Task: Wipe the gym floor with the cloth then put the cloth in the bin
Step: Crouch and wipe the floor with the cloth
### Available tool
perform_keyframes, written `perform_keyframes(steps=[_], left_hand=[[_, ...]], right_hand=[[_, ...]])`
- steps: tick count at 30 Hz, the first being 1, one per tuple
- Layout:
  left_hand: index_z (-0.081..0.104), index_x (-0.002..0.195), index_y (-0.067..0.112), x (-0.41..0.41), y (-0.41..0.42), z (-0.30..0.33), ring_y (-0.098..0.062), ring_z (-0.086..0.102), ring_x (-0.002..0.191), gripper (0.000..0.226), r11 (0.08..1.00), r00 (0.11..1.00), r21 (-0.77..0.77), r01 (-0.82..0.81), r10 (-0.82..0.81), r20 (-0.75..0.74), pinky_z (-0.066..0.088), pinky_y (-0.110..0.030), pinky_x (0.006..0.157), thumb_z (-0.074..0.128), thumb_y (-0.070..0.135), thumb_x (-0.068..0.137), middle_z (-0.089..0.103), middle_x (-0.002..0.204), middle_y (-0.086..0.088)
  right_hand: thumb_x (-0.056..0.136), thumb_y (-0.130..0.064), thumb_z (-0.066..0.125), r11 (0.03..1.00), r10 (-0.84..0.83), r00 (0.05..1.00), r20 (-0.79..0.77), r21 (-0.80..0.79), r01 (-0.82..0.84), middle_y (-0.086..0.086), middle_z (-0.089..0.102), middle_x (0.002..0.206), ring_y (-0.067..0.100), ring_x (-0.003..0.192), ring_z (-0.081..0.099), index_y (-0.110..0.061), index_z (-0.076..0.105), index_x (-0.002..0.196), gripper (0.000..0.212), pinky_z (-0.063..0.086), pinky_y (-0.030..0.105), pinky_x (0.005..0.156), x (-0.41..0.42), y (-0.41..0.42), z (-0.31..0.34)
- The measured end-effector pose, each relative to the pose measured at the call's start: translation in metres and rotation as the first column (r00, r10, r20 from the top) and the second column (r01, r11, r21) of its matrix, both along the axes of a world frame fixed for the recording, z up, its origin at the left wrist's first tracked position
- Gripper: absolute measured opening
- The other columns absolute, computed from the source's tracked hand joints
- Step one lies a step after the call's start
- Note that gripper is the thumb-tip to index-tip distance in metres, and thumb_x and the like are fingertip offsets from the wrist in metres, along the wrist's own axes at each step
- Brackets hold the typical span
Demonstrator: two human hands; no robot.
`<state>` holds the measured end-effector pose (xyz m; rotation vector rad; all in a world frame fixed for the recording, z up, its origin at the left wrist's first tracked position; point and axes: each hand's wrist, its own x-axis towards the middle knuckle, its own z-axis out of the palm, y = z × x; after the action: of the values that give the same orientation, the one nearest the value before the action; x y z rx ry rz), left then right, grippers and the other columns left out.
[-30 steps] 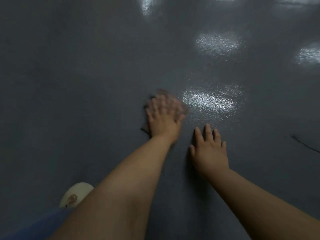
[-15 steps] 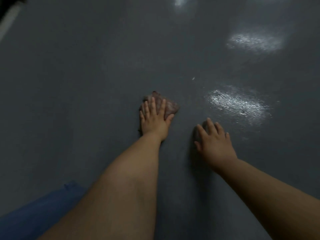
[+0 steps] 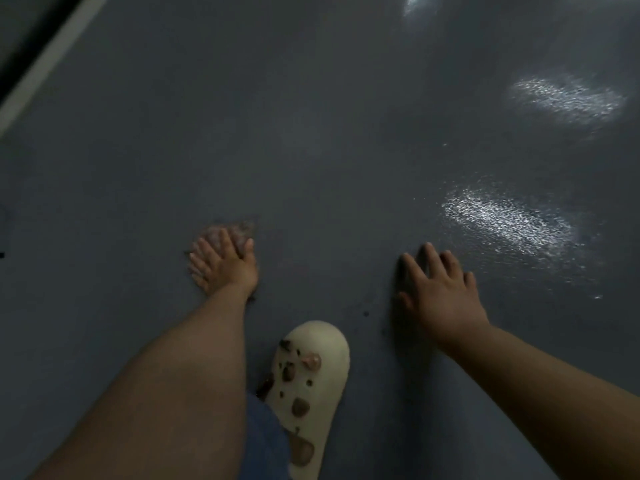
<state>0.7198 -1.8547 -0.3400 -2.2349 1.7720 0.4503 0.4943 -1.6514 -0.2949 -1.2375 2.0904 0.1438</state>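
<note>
On the dark grey gym floor [image 3: 311, 116], one cloth [image 3: 239, 230], two hands and one shoe are seen from above; of the cloth, only a blurred pinkish edge is shown past the fingertips, left of centre in the frame. The left hand [image 3: 221, 263] is laid flat over the cloth with its fingers straight and slightly spread, pressing it against the floor rather than clutching it. The right hand [image 3: 440, 292] is planted palm-down on the bare floor well to the right of the cloth, its fingers straight and fanned apart, nothing being held by it. The two hands are kept well apart, with both forearms stretched in from the near edge. One cream-coloured clog [image 3: 311, 382], dotted with small brownish and pink charms, is set on the floor between the two arms, nearer than the hands, with a patch of blue fabric [image 3: 266, 441] just beside it at the near edge. Three bright patches of reflected light [image 3: 505, 220] are counted on the floor to the far right. A pale stripe [image 3: 45, 64] is run diagonally across the far left corner.
</note>
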Motion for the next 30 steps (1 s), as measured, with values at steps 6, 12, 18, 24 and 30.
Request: perform_keyframes(steps=[6, 12, 18, 24, 30], left_hand=[[0.006, 0.151, 0.035, 0.001, 0.003, 0.002, -0.036, -0.014, 0.144, 0.06, 0.958, 0.959, -0.047, -0.283, 0.283, -0.024, -0.009, -0.054, 0.113, 0.02, 0.058, 0.097, -0.011, 0.159, -0.006], [0.013, 0.151, 0.033, -0.07, 0.031, -0.003, -0.037, -0.012, 0.144, 0.064, 0.991, 0.994, -0.102, 0.086, -0.093, -0.063, -0.007, -0.054, 0.113, 0.032, 0.057, 0.095, -0.007, 0.159, -0.01], [0.004, 0.15, 0.037, -0.138, 0.074, -0.002, -0.04, -0.015, 0.143, 0.066, 0.906, 0.9, -0.069, 0.418, -0.423, -0.103, -0.01, -0.055, 0.112, 0.031, 0.058, 0.094, -0.011, 0.159, -0.011], [0.042, 0.142, 0.025, -0.13, 0.144, -0.013, -0.047, 0.025, 0.137, 0.065, 0.781, 0.798, -0.222, 0.584, -0.602, -0.016, 0.013, -0.059, 0.111, 0.025, 0.055, 0.087, 0.031, 0.15, -0.021], [0.03, 0.144, 0.021, -0.109, 0.197, -0.01, -0.038, 0.025, 0.138, 0.069, 0.491, 0.487, -0.15, 0.858, -0.871, -0.061, 0.008, -0.054, 0.113, 0.029, 0.054, 0.083, 0.031, 0.151, -0.016]], right_hand=[[0.099, -0.045, 0.031, 0.999, 0.03, 0.999, -0.044, 0.015, -0.03, 0.006, -0.016, 0.158, 0.033, 0.145, -0.01, -0.029, -0.002, 0.151, 0.064, 0.008, 0.051, 0.115, 0.003, 0.005, -0.004], [0.1, -0.041, 0.032, 0.999, 0.015, 0.999, -0.039, -0.035, -0.016, 0.004, -0.011, 0.159, 0.031, 0.146, -0.005, -0.031, 0.003, 0.152, 0.06, 0.008, 0.048, 0.116, 0.001, 0.007, -0.007], [0.1, -0.035, 0.035, 0.998, -0.002, 0.999, 0.04, -0.07, 0.005, 0.001, -0.009, 0.16, 0.025, 0.146, -0.006, -0.027, 0.007, 0.152, 0.06, 0.009, 0.043, 0.117, -0.01, 0.012, -0.007], [0.099, -0.021, 0.034, 0.995, -0.013, 0.995, 0.104, -0.094, 0.023, -0.001, -0.008, 0.16, 0.021, 0.146, -0.008, -0.027, 0.009, 0.152, 0.059, 0.01, 0.04, 0.119, -0.017, 0.013, -0.009], [0.097, -0.022, 0.043, 0.979, -0.074, 0.989, 0.126, -0.178, 0.096, 0.005, -0.004, 0.16, 0.022, 0.147, -0.006, -0.02, 0.016, 0.151, 0.061, 0.001, 0.038, 0.118, -0.011, 0.02, -0.007]])
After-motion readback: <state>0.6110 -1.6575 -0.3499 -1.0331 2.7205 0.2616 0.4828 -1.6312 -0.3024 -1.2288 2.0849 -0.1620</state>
